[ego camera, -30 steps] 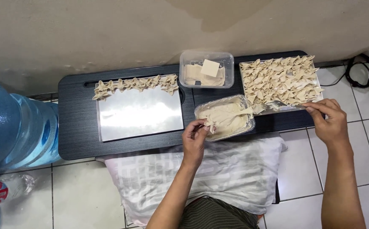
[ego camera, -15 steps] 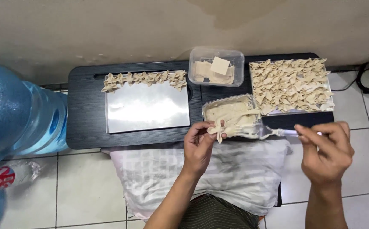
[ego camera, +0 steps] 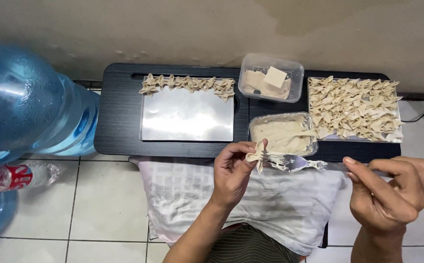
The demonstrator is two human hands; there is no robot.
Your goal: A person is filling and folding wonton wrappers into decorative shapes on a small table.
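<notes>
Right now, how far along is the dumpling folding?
Done: the right tray is covered with folded dumplings, and one row lines the far edge of the left tray. In hand: the left hand pinches a wrapper while the right hand holds a smeared fork to it. Left: most of the left tray is bare; filling and wrappers remain.

Only 1 view: a head-worn camera looks almost straight down from above the seated person, facing the wall, fairly near, taking in the low black surface [ego camera: 119, 122], both forearms and the tiled floor [ego camera: 100, 209].
</notes>
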